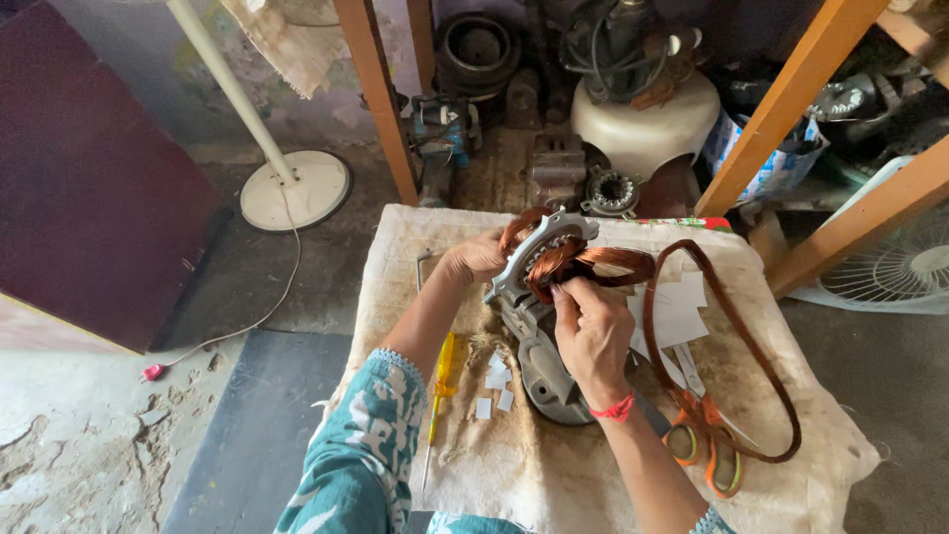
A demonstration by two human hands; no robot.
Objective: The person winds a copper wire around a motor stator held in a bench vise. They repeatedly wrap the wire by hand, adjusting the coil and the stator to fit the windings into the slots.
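Near edge of the cloth (554,485): your two forearms come in, left in a teal patterned sleeve (356,455), right with a red thread (615,407) at the wrist.

Yellow screwdriver (442,381) lies toward the cloth's left edge, just beside your left forearm. Small white paper bits (494,391) sit between it and the grey housing (544,371) at mid-cloth.

Orange-handled scissors (707,445) lie near the right edge, touching the big loose copper loop (736,336) that runs from there toward the far edge. White paper slips (677,307) lie inside that loop.

Your right hand (593,331) is over mid-cloth, fingertips pinched on the copper coil (593,265). Coil is threaded into the stator (539,252), which stands tilted above the housing.

Your left hand (479,257) is clamped on the stator's left rim, holding it up.

Beyond the far edge: vise (556,168), white motor casing (647,124), wooden legs (381,109). Fan base (297,188) on the floor at far left, fan grille (905,267) at right.
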